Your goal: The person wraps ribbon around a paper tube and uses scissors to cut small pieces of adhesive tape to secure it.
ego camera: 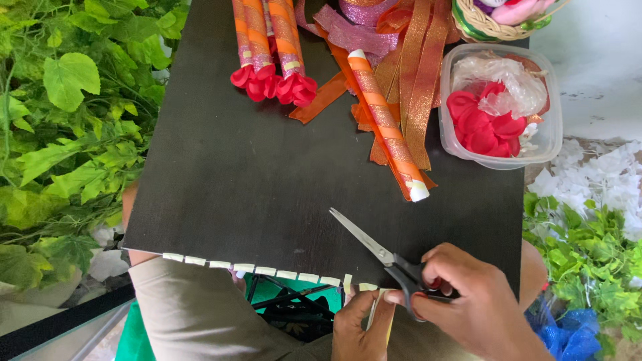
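Black board [254, 174], orange-striped glittery stick [388, 127], red petals [483, 127], black-handled scissors [391, 257]

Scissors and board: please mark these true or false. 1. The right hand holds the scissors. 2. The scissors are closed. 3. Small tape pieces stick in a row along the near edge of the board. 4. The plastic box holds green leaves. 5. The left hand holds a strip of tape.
1. True: the right hand grips the scissors by the handles.
2. False: the blades stand open, pointing over the board.
3. True: the tape pieces line the near edge.
4. False: the box holds red petals and a clear bag.
5. True: the left hand pinches a pale strip beside the scissors.
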